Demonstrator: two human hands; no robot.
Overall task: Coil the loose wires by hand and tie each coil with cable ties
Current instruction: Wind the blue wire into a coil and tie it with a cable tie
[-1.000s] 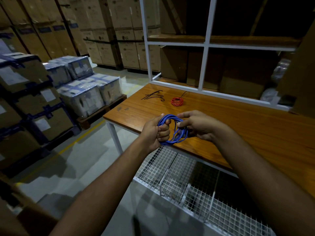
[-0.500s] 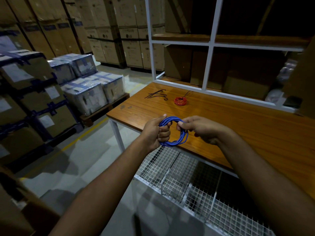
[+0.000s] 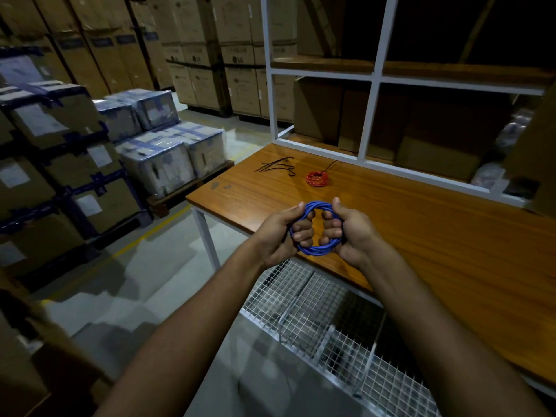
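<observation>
Both hands grip the blue coil (image 3: 316, 251) above the near edge of the table (image 3: 451, 242): the left hand (image 3: 281, 233) closes on its left side, the right hand (image 3: 349, 231) on its right, fingers curled through the middle and thumbs up at the top. The coil looks wound and round, so the step in hand seems to be squaring it up before tying. To do that well, keep the turns bunched flat together, then shift the hold to 1 hand so the other can fetch a tie. The black ties (image 3: 276, 167) lie far back on the table, near the red coil (image 3: 317, 179), which seems already tied. Loosening both hands at once would likely let the turns spring apart.
</observation>
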